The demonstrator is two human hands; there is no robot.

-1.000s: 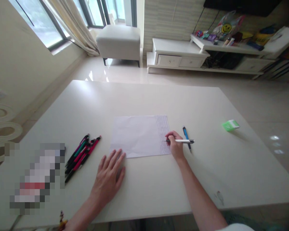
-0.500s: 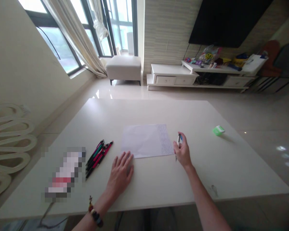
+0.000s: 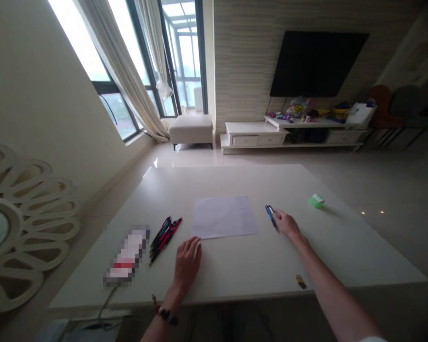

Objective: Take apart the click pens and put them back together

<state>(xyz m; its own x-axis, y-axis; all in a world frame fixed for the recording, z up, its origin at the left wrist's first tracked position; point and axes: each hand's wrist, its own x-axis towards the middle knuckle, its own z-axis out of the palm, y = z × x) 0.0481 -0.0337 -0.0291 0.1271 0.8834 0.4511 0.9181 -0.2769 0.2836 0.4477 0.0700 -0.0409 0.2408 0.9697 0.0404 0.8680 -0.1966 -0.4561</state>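
A sheet of paper [image 3: 221, 217] lies on the white table, with lines of writing along its right side. My left hand [image 3: 188, 256] rests by the paper's lower left corner, fingers stretched out over the tabletop and holding nothing. To the right of the sheet, my right hand [image 3: 287, 223] is closed on pens [image 3: 271, 217], one of them blue, low over the table or on it. The fingertips are partly hidden and a little blurred. Left of my left hand lies a bunch of pens [image 3: 165, 237] in black, red and green.
A phone-like thing [image 3: 127, 255], blurred out, lies at the left with a cable [image 3: 107, 304] running off the edge. A small green and white box [image 3: 317, 200] stands at the right. Near the front edge is a dark and yellow sticker-like patch [image 3: 300, 281].
My right hand has moved right, away from the paper, and turned, so the pens now point away from me. My left hand has drawn back slightly. The view has tilted up.
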